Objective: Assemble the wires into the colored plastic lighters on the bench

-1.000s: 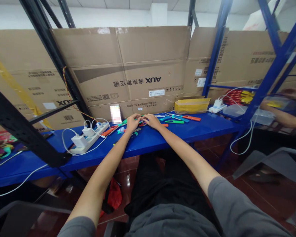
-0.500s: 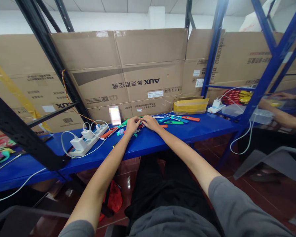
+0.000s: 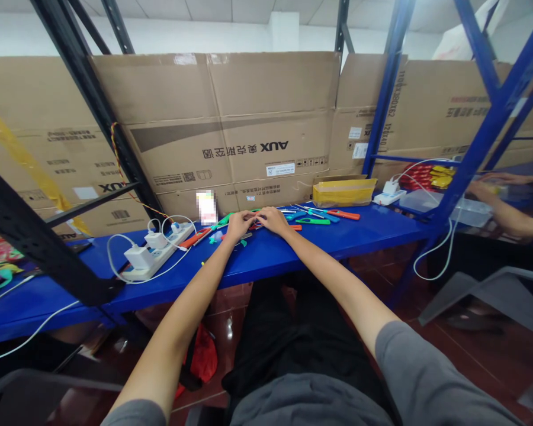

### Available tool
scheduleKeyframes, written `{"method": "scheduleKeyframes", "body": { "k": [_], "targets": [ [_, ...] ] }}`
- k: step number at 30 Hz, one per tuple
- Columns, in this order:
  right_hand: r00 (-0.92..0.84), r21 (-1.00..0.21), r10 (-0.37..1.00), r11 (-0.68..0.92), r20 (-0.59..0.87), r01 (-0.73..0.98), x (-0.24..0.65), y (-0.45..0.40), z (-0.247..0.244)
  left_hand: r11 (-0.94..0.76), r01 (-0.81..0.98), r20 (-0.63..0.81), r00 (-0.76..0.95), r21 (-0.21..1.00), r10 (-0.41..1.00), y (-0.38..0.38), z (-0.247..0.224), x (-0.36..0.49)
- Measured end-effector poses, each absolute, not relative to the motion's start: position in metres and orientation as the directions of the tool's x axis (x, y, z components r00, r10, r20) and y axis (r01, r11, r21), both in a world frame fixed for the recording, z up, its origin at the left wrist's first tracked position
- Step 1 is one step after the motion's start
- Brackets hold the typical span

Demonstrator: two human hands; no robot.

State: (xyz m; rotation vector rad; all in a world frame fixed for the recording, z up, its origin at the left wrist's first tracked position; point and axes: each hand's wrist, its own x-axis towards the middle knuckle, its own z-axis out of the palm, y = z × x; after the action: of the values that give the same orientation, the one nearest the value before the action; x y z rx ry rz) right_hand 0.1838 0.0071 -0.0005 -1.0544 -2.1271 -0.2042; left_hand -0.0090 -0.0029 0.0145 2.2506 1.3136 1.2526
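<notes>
Nearest, both forearms reach across the bench, the left hand and right hand drawn together for close finger work, fingers curled inward over a small red item, any grip hidden. Beyond, a blue steel workbench, colored-handled screwdrivers upper right of the hands, a white power strip to the left, AUX cardboard cartons behind, and a co-worker's hand far right.

The one camera sits on the person's head, facing forward and down, close above the left hand and right hand, toward a blue bench and cardboard boxes beyond
</notes>
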Motion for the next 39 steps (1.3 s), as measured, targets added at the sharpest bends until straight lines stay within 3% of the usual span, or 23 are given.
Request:
{"method": "scheduleKeyframes", "body": {
  "k": [15,22,27,31,35,39],
  "targets": [
    [-0.404,-0.184,0.59,0.695,0.699,0.695,0.187,0.008,0.004,-0.497,0.739,0.59,0.168,0.456,0.79,-0.004,0.015,-0.011],
    [-0.486,-0.089,0.544,0.723,0.684,0.685,0.184,0.007,0.005,-0.407,0.74,0.579,0.029,0.536,0.815,-0.007,0.016,-0.01],
    [-0.503,-0.033,0.501,0.731,0.704,0.682,0.185,0.011,0.003,-0.399,0.769,0.498,0.122,0.5,0.858,-0.008,0.02,-0.011],
    [-0.47,-0.068,0.512,0.725,0.719,0.686,0.19,0.015,0.001,-0.455,0.751,0.449,0.236,0.479,0.862,-0.007,0.02,-0.009],
    [-0.452,-0.119,0.534,0.73,0.714,0.673,0.194,0.016,0.001,-0.506,0.691,0.484,0.253,0.516,0.838,-0.003,0.017,-0.007],
    [-0.492,-0.076,0.564,0.705,0.664,0.705,0.191,0.015,0.003,-0.551,0.654,0.523,0.267,0.518,0.81,-0.002,0.015,-0.008]
  ]
}}
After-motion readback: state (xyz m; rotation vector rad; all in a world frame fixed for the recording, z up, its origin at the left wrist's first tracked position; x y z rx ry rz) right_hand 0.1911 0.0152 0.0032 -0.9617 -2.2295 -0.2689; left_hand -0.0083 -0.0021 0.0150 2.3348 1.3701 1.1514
